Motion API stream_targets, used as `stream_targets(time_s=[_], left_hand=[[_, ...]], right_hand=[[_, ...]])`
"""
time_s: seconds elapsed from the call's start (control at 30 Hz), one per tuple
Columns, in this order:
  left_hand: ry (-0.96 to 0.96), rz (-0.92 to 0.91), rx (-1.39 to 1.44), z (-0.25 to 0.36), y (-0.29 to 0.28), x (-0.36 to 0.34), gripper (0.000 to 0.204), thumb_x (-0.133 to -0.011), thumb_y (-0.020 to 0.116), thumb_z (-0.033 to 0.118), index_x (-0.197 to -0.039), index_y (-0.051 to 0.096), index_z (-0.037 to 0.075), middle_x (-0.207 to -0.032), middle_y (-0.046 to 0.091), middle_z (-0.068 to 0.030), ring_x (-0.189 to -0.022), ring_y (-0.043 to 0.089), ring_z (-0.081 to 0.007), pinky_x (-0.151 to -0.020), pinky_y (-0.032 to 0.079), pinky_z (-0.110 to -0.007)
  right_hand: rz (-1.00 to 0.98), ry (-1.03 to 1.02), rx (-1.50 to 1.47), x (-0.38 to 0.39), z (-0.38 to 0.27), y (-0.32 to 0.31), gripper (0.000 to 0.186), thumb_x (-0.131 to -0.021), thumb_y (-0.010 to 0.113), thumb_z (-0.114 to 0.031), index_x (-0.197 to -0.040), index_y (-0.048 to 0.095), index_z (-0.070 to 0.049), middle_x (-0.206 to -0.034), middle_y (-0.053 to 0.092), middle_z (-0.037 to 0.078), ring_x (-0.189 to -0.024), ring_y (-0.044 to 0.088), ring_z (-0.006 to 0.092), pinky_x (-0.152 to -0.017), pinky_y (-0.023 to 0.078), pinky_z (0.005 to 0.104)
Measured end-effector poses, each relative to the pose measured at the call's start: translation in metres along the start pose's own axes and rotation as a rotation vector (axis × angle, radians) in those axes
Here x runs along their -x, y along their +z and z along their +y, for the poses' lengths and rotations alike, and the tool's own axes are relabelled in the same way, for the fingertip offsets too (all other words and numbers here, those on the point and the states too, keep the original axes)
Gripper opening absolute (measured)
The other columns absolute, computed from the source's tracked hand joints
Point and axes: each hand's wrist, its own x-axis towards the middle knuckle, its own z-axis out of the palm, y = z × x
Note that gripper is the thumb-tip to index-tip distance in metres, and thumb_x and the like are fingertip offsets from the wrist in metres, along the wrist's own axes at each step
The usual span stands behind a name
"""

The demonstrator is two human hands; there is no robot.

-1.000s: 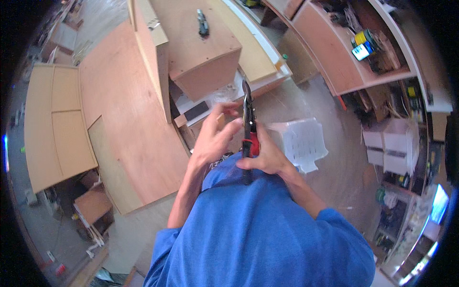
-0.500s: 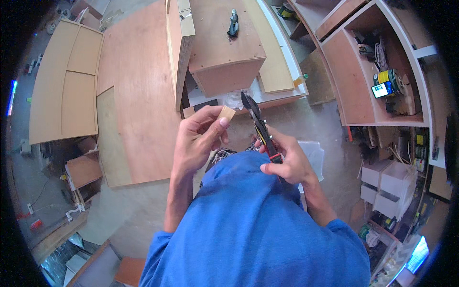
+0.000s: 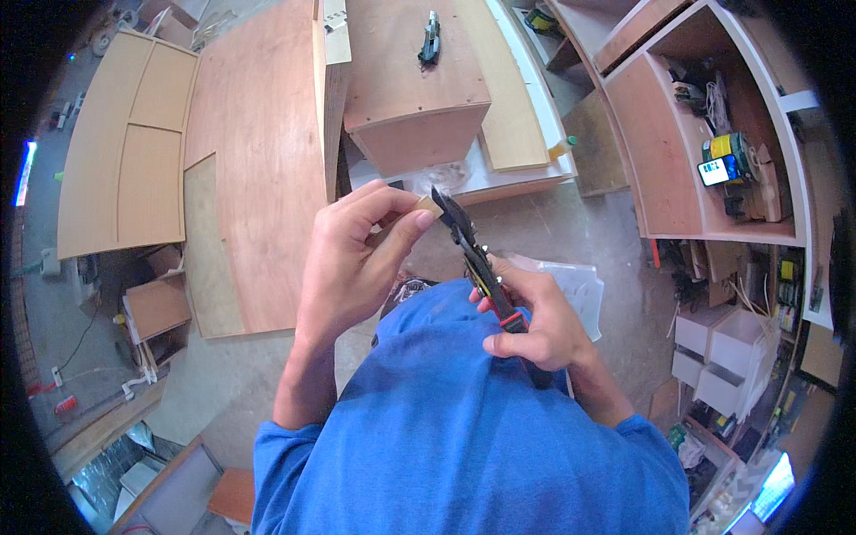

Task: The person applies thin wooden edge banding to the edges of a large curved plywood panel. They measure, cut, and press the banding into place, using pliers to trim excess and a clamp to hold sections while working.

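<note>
Between thumb and fingers of my left hand (image 3: 355, 254) is a small pale wooden piece (image 3: 427, 203). My right hand (image 3: 535, 325) is closed around the red, black and yellow handles of black cutting snips (image 3: 481, 272), whose blades point up and left. The blade tip is at the wooden piece beside my left fingertips; whether it grips the piece I cannot tell. A black tool (image 3: 429, 40) lies on a pink plywood box (image 3: 410, 98) beyond my hands.
Large plywood panels (image 3: 259, 178) and framed boards (image 3: 94, 196) stand left. A cabinet (image 3: 637, 152) at upper right holds a phone (image 3: 718, 170) and cluttered items. White drawers (image 3: 731, 357) sit below it. A translucent white plastic item (image 3: 581, 290) is behind my right hand.
The small wooden piece came into clear view in my left fingers. The snips tilted leftward, and their blade tip moved down and left to meet the piece.
</note>
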Motion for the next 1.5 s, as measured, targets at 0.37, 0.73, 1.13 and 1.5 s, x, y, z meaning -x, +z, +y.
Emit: stream_targets(time_s=[0.37,0.73,1.13,1.5], left_hand=[[0.020,0.002,-0.111,0.008,0.020,-0.001,0.020,-0.097,0.078,0.018,-0.092,0.074,-0.001,-0.075,0.063,-0.0116,-0.069,0.060,-0.0246,-0.064,0.046,-0.038],[0.019,-0.020,-0.158,0.013,0.022,-0.001,0.017,-0.097,0.076,0.016,-0.092,0.075,-0.001,-0.075,0.061,-0.0117,-0.069,0.058,-0.0253,-0.064,0.044,-0.039],[-0.031,-0.057,-0.116,0.006,0.024,-0.008,0.017,-0.098,0.075,0.014,-0.095,0.076,-0.002,-0.078,0.064,-0.0124,-0.069,0.061,-0.0235,-0.062,0.046,-0.038],[-0.072,-0.126,-0.135,0.011,0.021,-0.012,0.017,-0.098,0.075,0.014,-0.095,0.075,-0.003,-0.077,0.065,-0.0128,-0.067,0.063,-0.0225,-0.061,0.046,-0.037]], right_hand=[[0.011,-0.070,0.039,0.011,0.008,-0.012,0.100,-0.065,0.082,-0.018,-0.158,0.051,-0.001,-0.103,0.071,0.011,-0.088,0.068,0.0194,-0.083,0.057,0.0343],[0.096,-0.127,0.114,0.013,0.017,-0.014,0.096,-0.064,0.084,-0.019,-0.154,0.056,0.000,-0.091,0.073,0.011,-0.075,0.067,0.0175,-0.073,0.056,0.0319],[0.142,-0.179,0.205,0.010,0.015,-0.016,0.091,-0.066,0.083,-0.017,-0.151,0.058,0.004,-0.087,0.073,0.011,-0.070,0.068,0.0186,-0.070,0.055,0.0319],[0.145,-0.198,0.170,0.012,0.019,-0.013,0.095,-0.064,0.083,-0.018,-0.151,0.056,0.007,-0.090,0.075,0.015,-0.073,0.071,0.0236,-0.072,0.057,0.0338]])
